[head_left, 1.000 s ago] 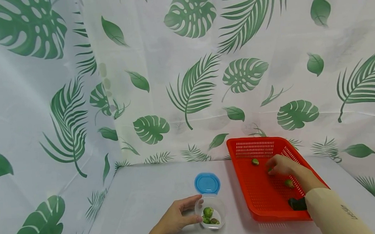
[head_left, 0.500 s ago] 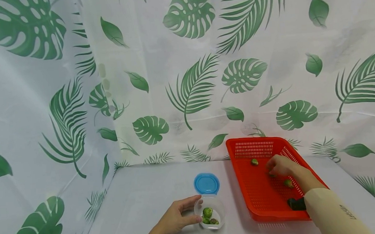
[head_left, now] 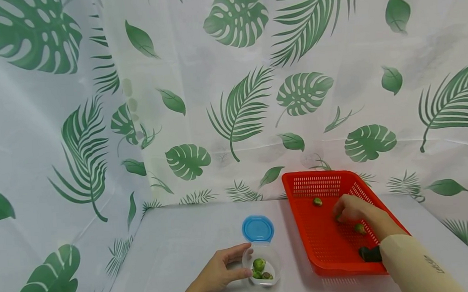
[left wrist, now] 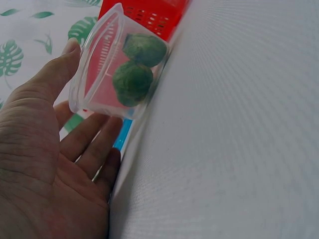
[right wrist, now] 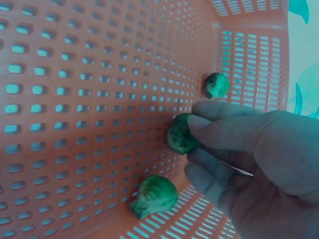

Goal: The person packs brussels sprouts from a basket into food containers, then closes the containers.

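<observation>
My left hand (head_left: 218,270) holds a small clear plastic container (head_left: 269,255) from its left side, thumb at the near rim and fingers at the back. Inside it lie several Brussels sprouts (head_left: 259,265), two of which show through the wall in the left wrist view. My right hand (head_left: 353,207) reaches down into a red perforated basket (head_left: 319,253). Thumb and fingers pinch a Brussels sprout (right wrist: 180,134) close over the basket floor. Two more loose sprouts flank it, a nearer sprout (right wrist: 155,195) and a farther sprout (right wrist: 217,85).
A blue lid (head_left: 258,229) is hinged to the container and lies folded back on the white table (head_left: 183,240). Partly behind the right sleeve, a dark object (head_left: 369,254) shows over the basket. A leaf-printed sheet (head_left: 244,172) hangs behind the table.
My right hand stays at the same place in the basket, its fingers shifting slightly around the sprout. The left hand and container keep still.
</observation>
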`<action>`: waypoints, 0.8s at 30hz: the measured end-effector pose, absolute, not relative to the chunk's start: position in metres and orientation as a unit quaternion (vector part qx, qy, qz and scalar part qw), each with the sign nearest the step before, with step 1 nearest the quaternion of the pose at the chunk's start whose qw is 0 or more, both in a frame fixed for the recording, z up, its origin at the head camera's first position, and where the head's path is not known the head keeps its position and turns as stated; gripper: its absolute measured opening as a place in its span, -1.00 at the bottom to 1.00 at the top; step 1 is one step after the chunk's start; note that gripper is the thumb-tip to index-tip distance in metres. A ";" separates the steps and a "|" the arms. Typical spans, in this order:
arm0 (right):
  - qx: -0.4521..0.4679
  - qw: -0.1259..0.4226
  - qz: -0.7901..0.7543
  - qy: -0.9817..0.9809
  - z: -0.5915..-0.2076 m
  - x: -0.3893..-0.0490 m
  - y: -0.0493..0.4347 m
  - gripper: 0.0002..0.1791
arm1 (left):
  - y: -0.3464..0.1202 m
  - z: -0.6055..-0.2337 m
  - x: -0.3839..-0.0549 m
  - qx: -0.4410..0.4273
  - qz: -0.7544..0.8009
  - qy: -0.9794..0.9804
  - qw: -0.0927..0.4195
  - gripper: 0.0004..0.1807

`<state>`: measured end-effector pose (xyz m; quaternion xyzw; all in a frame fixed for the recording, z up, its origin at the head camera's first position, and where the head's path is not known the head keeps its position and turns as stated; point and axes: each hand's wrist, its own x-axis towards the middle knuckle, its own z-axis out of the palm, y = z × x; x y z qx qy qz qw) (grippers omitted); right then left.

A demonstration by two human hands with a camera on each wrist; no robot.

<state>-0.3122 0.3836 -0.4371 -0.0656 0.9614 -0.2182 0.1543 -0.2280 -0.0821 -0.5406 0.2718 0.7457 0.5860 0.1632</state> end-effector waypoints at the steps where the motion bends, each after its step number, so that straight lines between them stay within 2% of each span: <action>1: -0.066 0.155 -0.218 0.961 -0.437 -0.312 0.384 -0.74 | -0.082 -0.540 -0.228 0.270 0.585 0.747 0.163 -0.35; 24: -0.086 0.141 -0.225 0.960 -0.438 -0.314 0.383 -0.84 | -0.083 -0.539 -0.228 0.276 0.589 0.741 0.165 -0.35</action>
